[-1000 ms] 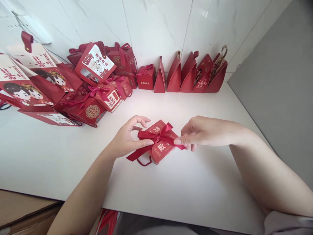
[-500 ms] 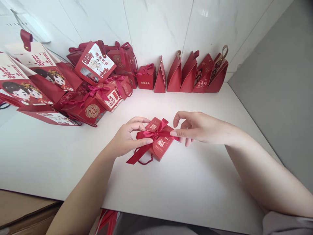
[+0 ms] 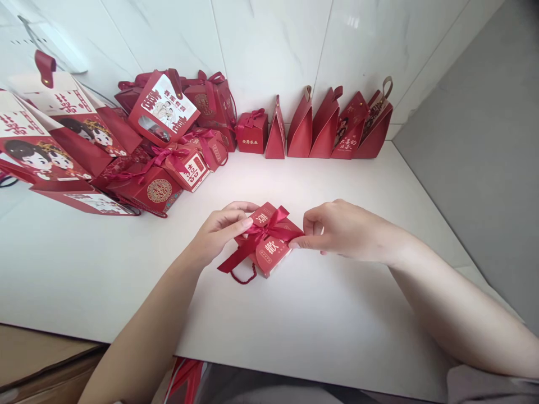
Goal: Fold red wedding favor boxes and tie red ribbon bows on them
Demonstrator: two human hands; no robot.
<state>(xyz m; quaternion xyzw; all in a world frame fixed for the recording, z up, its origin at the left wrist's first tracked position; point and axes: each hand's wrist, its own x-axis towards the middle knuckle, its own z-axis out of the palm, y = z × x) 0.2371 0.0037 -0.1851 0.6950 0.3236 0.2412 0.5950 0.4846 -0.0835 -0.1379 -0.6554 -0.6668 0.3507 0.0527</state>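
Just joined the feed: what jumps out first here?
At centre, the left hand and right hand pinch either side of the ribbon bow on a small red box. A heap of red gift boxes fills the back left; a row of folded red bags lines the wall.

Bright even daylight, sharp centre, edges stretched.

white table (image 3: pixel 295 325), red gift boxes (image 3: pixel 162 191), ribboned box (image 3: pixel 272 251)

A gift-packing corner, likely of a home or small shop: the white table (image 3: pixel 315 325) under the fingers (image 3: pixel 243 224) meets a marble-tiled wall (image 3: pixel 269 50) beyond them, red wedding boxes (image 3: pixel 160 189) heaped to their far left and red bags (image 3: pixel 324 132) lined up straight past them.
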